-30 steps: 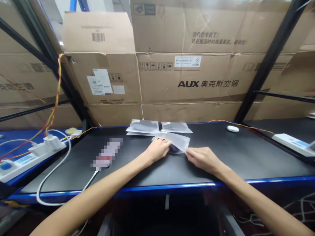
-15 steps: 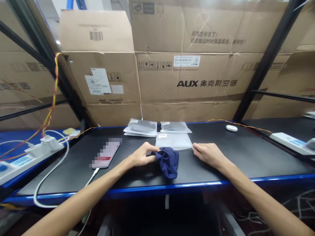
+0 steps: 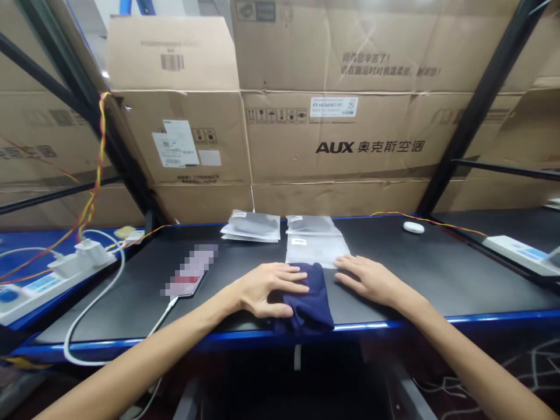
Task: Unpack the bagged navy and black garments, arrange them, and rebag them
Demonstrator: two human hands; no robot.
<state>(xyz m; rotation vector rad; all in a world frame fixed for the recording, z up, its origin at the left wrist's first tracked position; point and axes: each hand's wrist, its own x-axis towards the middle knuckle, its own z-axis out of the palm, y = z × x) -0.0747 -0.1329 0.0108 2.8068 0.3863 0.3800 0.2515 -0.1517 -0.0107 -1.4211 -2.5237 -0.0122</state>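
A navy blue folded cloth lies at the front edge of the black table top, somewhat wrinkled. My left hand rests on its left side with the fingers spread. Just behind the cloth is a frosted plastic bag with a small white label. On that bag's right front corner my right hand lies with its fingers stretched out. Farther back are another frosted bag and, to the left, a small stack of frosted bags with something dark inside.
At left lies a phone on a white charging cable, near a power strip. A white earbud case and a second power strip are at right. Cardboard walls the back; black posts flank it.
The navy cloth has gone from bunched up in my left fingers to lying flatter on the table. My left hand has opened over it. The labelled bag has shifted slightly right; my right fingers have unfolded.
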